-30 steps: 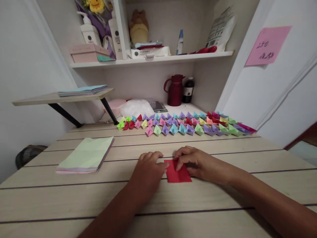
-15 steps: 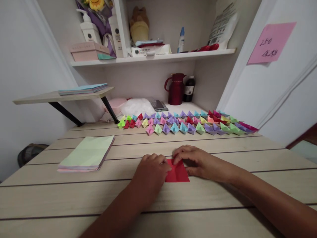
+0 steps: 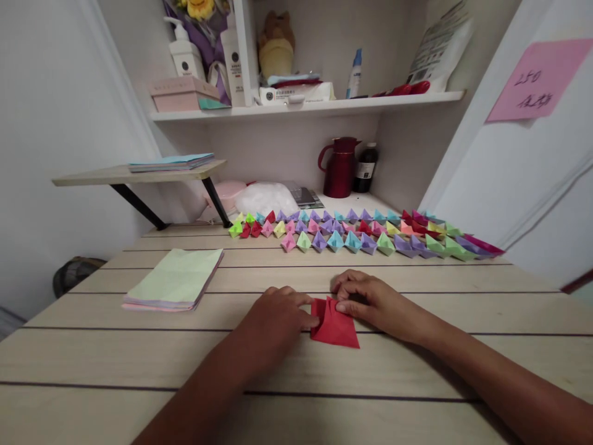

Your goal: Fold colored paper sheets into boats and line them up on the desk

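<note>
Fingers of the right hand (image 3: 377, 303) are drawn together, thumb and forefinger pinching the far right edge of the red paper (image 3: 337, 332), which lies partly folded on the tabletop (image 3: 380, 380) between both hands; the left hand (image 3: 278, 318) has its thumb and forefinger slightly apart at the paper's left edge, and whether they grip it I cannot tell. Rows of paper boats (image 3: 319, 243) stand across the far side, between the hands and the dark red jug (image 3: 340, 173) with a dark bottle (image 3: 365, 168) beside it. Left of the hands lies a paper stack (image 3: 173, 278). Hands cover parts of the red paper's edges, the rear boats overlap, the flowers (image 3: 200, 8) are cut off above, and the bottle's label is too small to read.
</note>
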Demonstrator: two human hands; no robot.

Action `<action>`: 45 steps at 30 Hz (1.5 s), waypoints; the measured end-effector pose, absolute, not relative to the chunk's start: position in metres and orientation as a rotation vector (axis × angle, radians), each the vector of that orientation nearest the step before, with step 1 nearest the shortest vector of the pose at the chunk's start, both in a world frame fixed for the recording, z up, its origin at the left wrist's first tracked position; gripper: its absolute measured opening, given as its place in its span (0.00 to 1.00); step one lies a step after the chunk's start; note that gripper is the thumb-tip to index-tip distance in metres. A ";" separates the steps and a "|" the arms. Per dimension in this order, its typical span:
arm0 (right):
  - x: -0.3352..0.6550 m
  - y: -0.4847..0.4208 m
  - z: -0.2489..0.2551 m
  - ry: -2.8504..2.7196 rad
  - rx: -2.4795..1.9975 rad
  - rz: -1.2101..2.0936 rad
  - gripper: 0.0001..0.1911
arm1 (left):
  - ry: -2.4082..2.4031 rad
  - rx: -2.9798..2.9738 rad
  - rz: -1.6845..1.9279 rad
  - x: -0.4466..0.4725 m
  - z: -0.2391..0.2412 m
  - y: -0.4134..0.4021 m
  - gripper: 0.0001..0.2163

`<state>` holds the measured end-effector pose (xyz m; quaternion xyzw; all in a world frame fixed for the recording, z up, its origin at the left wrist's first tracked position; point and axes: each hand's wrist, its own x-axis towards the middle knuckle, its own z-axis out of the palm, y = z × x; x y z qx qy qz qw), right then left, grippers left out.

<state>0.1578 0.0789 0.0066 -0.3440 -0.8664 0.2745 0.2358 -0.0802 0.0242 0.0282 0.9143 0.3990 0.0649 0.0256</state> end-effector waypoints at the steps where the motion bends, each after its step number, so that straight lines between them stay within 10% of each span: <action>1: 0.157 0.079 0.005 -2.386 -0.961 0.708 0.07 | 1.226 2.835 0.194 -0.081 0.028 0.024 0.09; 33: 0.158 0.088 -0.003 -2.237 -1.155 0.614 0.09 | 1.113 2.804 0.132 -0.058 0.042 0.009 0.06; 45: 0.155 0.087 0.000 -2.334 -1.114 0.483 0.05 | 1.689 2.423 0.619 -0.052 0.008 0.037 0.25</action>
